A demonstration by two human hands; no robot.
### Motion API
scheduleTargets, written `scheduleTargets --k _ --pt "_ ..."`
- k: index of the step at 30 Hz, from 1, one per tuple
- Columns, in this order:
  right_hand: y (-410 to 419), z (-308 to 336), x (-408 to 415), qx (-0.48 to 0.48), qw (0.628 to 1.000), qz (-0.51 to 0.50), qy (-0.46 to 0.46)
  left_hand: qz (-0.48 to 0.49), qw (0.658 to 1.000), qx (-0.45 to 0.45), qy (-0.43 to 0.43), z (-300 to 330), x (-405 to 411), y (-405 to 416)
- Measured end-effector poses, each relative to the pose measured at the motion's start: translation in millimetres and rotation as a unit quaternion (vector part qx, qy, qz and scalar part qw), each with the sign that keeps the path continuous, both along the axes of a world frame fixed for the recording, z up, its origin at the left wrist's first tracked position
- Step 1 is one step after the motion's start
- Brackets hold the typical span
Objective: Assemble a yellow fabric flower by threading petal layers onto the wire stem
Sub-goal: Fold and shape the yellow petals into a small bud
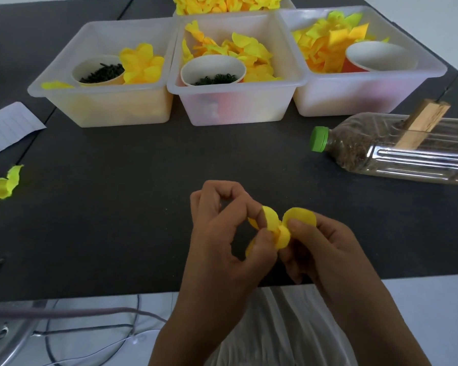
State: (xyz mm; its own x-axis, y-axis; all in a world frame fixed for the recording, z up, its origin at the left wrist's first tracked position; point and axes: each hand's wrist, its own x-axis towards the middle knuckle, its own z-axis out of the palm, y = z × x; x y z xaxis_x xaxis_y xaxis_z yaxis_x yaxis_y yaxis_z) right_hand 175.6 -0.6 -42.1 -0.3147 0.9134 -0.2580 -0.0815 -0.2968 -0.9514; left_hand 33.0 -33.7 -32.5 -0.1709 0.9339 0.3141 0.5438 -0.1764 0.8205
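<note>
Yellow petal layer (278, 228) pinched between your hands above the desk's (117, 207) near edge.
Your left hand (222, 233) and right hand (325, 249) both nip it at its centre, probably to find the hole; no wire stem shows.

No readable text — lined paper (7, 126) at left edge shows rules only.

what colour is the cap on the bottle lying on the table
Green; the cap shows best in the head view.
</note>
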Motion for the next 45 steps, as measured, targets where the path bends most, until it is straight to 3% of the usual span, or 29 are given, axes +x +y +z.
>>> scheduleTargets --k 3,6,9,13,25,28,32,36,40,45 --pt "-1.5 -1.8 -2.3 0.102 0.986 -0.094 -0.093 0.034 0.998 -0.036 -0.026 -7.7 4.1 1.6" --pt "-5.6 -3.4 -8.9 0.213 0.940 -0.162 -0.212 0.039 0.995 -0.072 -0.056 -11.3 9.7 3.1" --pt "-8.3 -3.6 -11.6 0.268 0.905 -0.180 -0.278 0.027 0.996 -0.053 -0.066 -11.9 10.7 2.1" --pt "-9.6 -7.7 -15.3 0.303 0.899 -0.167 -0.267 -0.021 0.991 -0.082 -0.101 -6.6 14.3 0.8" --pt "-11.5 -9.5 -19.1 0.260 0.932 -0.160 -0.198 0.049 0.983 -0.136 -0.117 -15.5 -1.9 2.7" --pt "-9.4 -7.7 -15.5 0.253 0.932 -0.167 -0.200 0.069 0.984 -0.111 -0.120 -16.1 -10.6 4.6" --pt "-6.1 -1.8 -13.3 0.272 0.924 -0.174 -0.207 0.027 0.976 -0.102 -0.192 -11.8 -9.6 3.8" --pt "-8.5 1.0 -18.4 0.264 0.937 -0.159 -0.167 -0.006 0.959 -0.162 -0.231 -11.0 -6.1 2.8" --pt "-10.9 -1.8 -22.1 0.232 0.950 -0.149 -0.146 0.019 0.972 -0.179 -0.149 -11.3 1.7 0.9" --pt "-12.0 -4.7 -24.6 0.221 0.953 -0.132 -0.157 0.079 0.988 -0.113 -0.069 -11.8 4.2 2.3"
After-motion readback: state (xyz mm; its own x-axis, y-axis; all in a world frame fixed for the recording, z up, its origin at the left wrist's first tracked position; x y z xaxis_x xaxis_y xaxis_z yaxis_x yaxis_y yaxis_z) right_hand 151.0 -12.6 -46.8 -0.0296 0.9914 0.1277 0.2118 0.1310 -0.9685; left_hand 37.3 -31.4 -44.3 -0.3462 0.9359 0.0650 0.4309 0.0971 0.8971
